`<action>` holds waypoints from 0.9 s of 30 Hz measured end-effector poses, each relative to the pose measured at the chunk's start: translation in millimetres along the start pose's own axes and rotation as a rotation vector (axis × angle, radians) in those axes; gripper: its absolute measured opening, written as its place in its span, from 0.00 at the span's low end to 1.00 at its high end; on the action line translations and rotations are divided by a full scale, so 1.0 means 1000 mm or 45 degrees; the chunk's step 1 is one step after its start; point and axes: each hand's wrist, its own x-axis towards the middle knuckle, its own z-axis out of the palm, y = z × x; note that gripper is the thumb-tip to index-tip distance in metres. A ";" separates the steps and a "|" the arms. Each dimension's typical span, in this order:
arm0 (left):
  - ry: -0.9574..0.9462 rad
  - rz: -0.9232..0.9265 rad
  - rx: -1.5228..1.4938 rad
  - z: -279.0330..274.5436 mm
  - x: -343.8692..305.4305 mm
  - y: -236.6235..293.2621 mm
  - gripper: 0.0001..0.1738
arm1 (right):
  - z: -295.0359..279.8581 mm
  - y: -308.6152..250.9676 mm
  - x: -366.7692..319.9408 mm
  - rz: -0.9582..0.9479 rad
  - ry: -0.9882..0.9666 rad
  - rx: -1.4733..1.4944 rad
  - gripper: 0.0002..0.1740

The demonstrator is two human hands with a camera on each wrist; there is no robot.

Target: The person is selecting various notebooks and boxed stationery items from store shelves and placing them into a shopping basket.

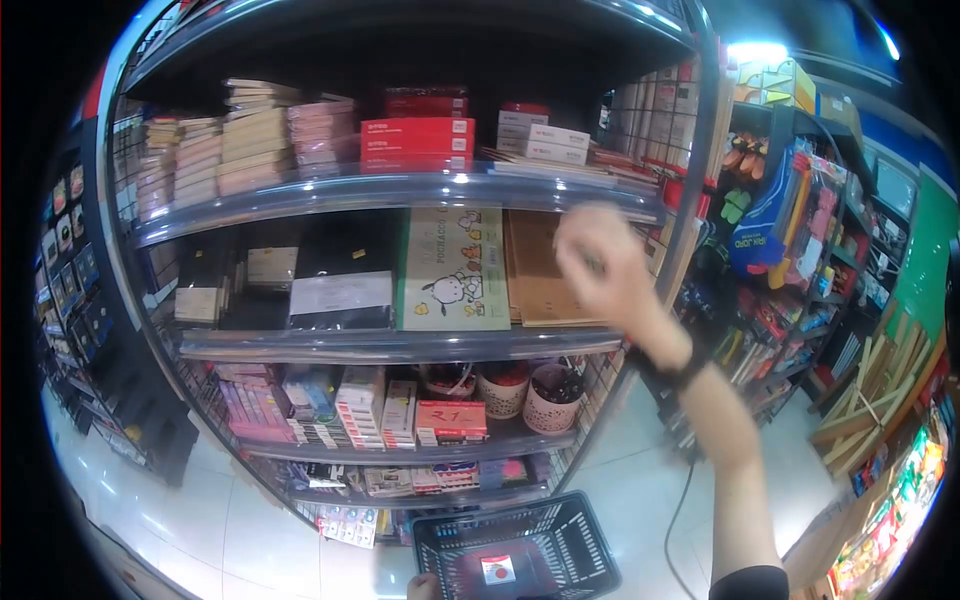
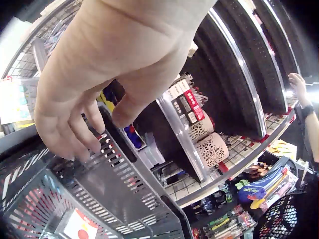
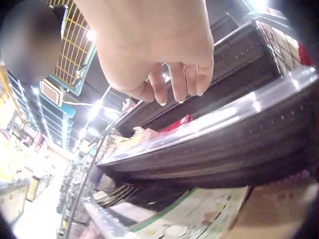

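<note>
My right hand [image 1: 605, 260], a dark band at its wrist, is raised in front of the brown kraft-paper items [image 1: 545, 265] on the middle shelf. Its fingers [image 3: 177, 82] hang loosely curled, with nothing in them. Beside the kraft items lies a green-edged cartoon pad [image 1: 455, 270] showing a white puppy. Low down, my left hand [image 2: 114, 64] grips the rim of a dark plastic shopping basket [image 2: 107, 184], fingers on one side and thumb on the other. Inside the basket is a dark item with a white label bearing a red dot [image 1: 497, 569].
Above the pad, the shelf edge [image 1: 400, 188] carries red boxes [image 1: 417, 140], white boxes and stacked notebooks. Below stand patterned pots [image 1: 553, 400] and small boxes. Wire mesh [image 1: 650, 110] closes the rack's right side. A dark cable [image 1: 683, 510] runs along the floor.
</note>
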 end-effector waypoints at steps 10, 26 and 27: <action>0.086 0.010 0.018 -0.006 -0.008 -0.009 0.19 | 0.048 0.139 0.093 0.857 -0.171 -0.378 0.33; -0.242 -0.131 -0.477 0.036 -0.047 0.132 0.20 | -0.009 -0.087 -0.148 -0.412 -0.305 -0.057 0.15; -0.366 -0.149 -0.534 0.041 -0.052 0.152 0.22 | -0.004 -0.108 -0.180 -0.359 -0.446 0.021 0.14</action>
